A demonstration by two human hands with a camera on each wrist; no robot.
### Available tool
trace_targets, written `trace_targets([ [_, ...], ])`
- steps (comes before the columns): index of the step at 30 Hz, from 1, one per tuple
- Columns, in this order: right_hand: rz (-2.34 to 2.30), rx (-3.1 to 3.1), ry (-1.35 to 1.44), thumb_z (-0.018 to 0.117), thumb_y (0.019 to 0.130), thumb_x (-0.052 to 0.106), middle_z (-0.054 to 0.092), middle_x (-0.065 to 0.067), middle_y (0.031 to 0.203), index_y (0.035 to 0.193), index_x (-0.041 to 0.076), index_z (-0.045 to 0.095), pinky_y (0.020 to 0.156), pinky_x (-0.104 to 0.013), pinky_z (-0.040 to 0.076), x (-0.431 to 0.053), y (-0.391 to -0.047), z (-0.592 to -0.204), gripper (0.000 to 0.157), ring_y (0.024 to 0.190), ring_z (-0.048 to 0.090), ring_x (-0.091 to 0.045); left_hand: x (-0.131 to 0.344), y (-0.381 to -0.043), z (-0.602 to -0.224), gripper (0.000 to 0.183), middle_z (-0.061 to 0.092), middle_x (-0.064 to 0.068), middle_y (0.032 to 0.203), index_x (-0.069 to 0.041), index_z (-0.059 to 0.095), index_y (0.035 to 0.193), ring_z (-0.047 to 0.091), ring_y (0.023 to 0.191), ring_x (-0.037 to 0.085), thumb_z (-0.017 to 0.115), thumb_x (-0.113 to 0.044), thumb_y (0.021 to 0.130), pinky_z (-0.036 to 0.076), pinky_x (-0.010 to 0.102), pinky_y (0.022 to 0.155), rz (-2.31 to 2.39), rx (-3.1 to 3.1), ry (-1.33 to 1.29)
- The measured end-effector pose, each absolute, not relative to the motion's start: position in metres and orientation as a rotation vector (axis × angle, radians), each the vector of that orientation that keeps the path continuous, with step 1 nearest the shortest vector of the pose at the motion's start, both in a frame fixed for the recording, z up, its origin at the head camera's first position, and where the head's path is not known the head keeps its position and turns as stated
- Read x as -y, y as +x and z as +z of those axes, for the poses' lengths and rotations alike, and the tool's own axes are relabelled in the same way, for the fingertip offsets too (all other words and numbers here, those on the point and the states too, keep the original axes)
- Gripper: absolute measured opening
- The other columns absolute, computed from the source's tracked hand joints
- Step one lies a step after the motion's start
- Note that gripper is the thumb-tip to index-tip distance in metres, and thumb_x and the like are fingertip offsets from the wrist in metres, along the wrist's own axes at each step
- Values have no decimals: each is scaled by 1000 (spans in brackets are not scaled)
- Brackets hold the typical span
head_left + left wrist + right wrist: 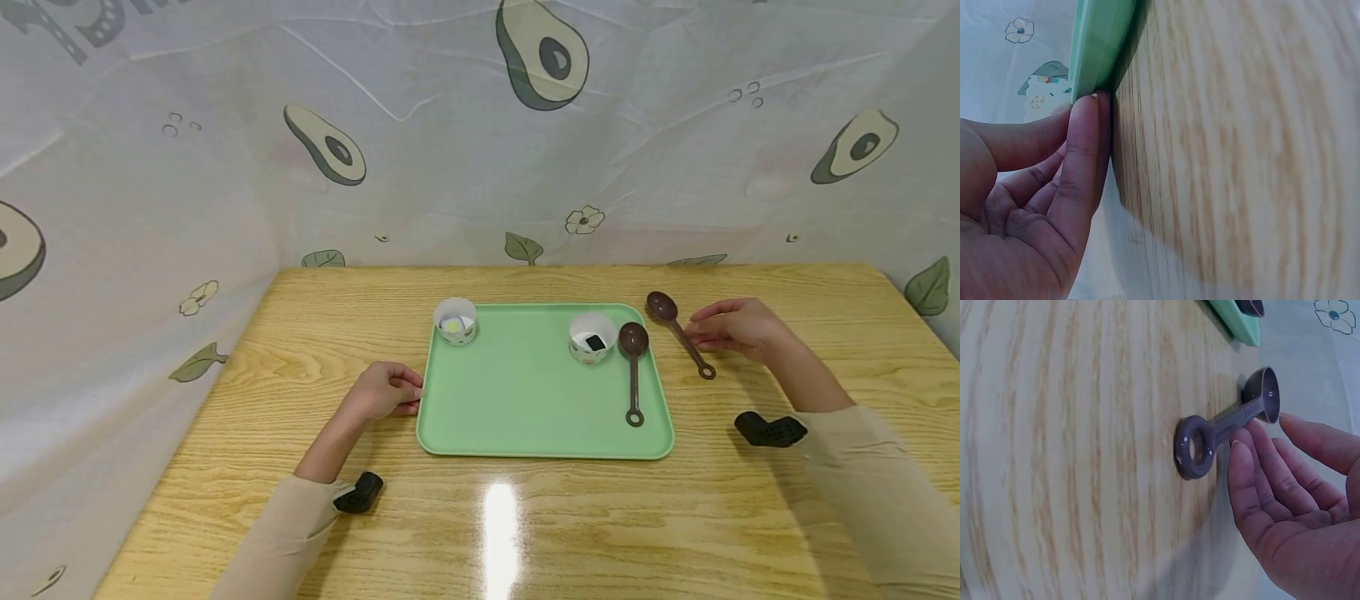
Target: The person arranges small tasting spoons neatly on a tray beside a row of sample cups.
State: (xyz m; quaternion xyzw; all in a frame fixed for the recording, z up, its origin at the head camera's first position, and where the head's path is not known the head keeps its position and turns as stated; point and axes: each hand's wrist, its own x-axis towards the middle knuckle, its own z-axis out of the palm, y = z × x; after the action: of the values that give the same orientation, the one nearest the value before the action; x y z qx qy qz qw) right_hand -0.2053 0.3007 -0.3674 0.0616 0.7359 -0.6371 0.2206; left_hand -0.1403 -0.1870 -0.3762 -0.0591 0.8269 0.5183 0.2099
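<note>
My left hand [382, 392] pinches the left rim of a light green tray [517, 383] between thumb and fingers, low against the table. Beyond the tray's right side lies a brown measuring spoon [681, 334], bowl toward the back and ringed handle end toward the front. My right hand [742, 325] is just right of its handle. In the right wrist view, the fingertips are right at the spoon's handle [1230, 422], while the thumb stays apart from the fingers. Another brown measuring spoon [633, 375] lies on the tray's right part.
Two small patterned white cups stand on the tray: one cup [465, 335] at the back left with a pale piece inside, the other cup [588, 356] at the back right with a black piece. The wooden table [600, 517] meets an avocado-printed cloth [442, 167] behind.
</note>
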Motion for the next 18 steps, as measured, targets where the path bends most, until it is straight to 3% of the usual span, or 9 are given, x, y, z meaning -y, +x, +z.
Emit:
trace_targets([
  [8, -1718, -2089, 163, 56, 90, -2, 65, 0, 77, 99, -2, 59, 69, -27, 56, -295, -206, -371, 9, 71, 64, -11, 187, -140, -376, 15, 59, 13, 79, 13, 57, 102, 61, 63, 12, 56, 7, 89, 56, 26, 62, 1443, -2296, -166],
  [18, -1682, -2125, 159, 59, 88, -4, 63, 0, 75, 96, -3, 60, 65, -25, 56, -291, -206, -371, 9, 66, 62, -10, 187, -140, -375, 14, 58, 12, 78, 13, 57, 102, 60, 62, 12, 55, 7, 89, 56, 26, 61, 1439, -2293, -169],
])
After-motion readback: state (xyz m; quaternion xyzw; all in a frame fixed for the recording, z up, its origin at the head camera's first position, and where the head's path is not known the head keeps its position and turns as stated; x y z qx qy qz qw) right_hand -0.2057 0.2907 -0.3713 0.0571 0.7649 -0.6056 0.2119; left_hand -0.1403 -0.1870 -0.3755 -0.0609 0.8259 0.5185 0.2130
